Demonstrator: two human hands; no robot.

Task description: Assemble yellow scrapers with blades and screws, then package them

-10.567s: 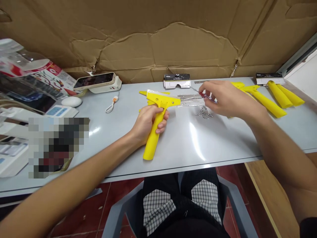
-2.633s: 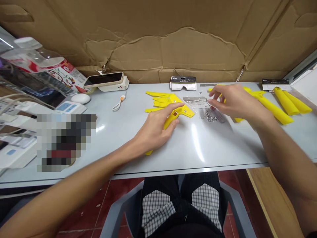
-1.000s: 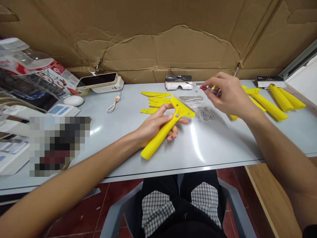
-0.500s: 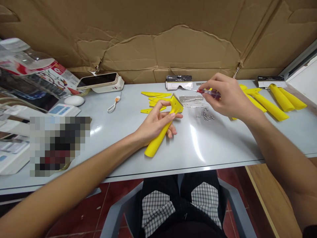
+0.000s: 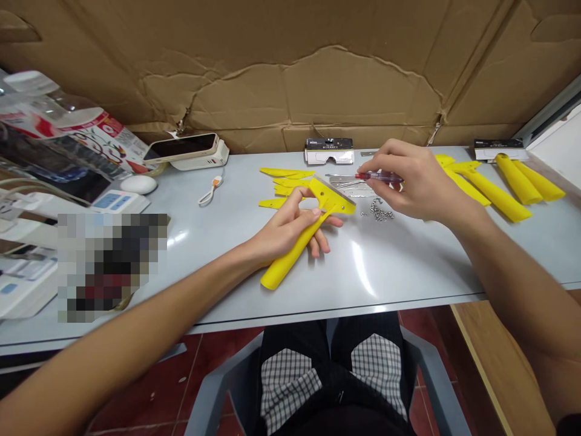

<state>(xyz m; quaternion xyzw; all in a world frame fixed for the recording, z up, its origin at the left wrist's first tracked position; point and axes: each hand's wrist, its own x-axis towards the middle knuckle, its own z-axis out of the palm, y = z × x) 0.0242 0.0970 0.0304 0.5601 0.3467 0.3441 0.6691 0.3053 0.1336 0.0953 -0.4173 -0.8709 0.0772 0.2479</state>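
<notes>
Two hands at work over the table [image 5: 408,263], both occupied. Left hand [image 5: 290,227] half closed around a yellow plastic scraper [image 5: 284,266], fingers curled behind the handle and thumb lying across it just below the flat head. Scraper set diagonally, butt end toward the near table edge and head toward the far edge, mid-table; whether the butt touches the tabletop cannot be told. Right hand [image 5: 420,181] in a narrow pinch, thumb and fingertips gripping a screwdriver [image 5: 380,176] with a red and clear handle, shaft pointing left, nearly level. Its tip sits above a stack of steel strips [image 5: 347,183], just beside the scraper head, with no contact visible. Small screws [image 5: 380,212] lie in a loose pile below the right hand, a few strays to their left. Flat yellow pieces [image 5: 284,181] lie left of the strips. Further yellow handles [image 5: 497,203] lie toward the right end of the table, by a packaging card [image 5: 499,148]; a second packaging card [image 5: 329,151] stands at the far edge. Against the frame half a second earlier: scraper has swung from a steeper angle to a lower slant, its head now showing more of its width; left fingers more spread; right hand slightly further left. Screw pile unchanged in place.
</notes>
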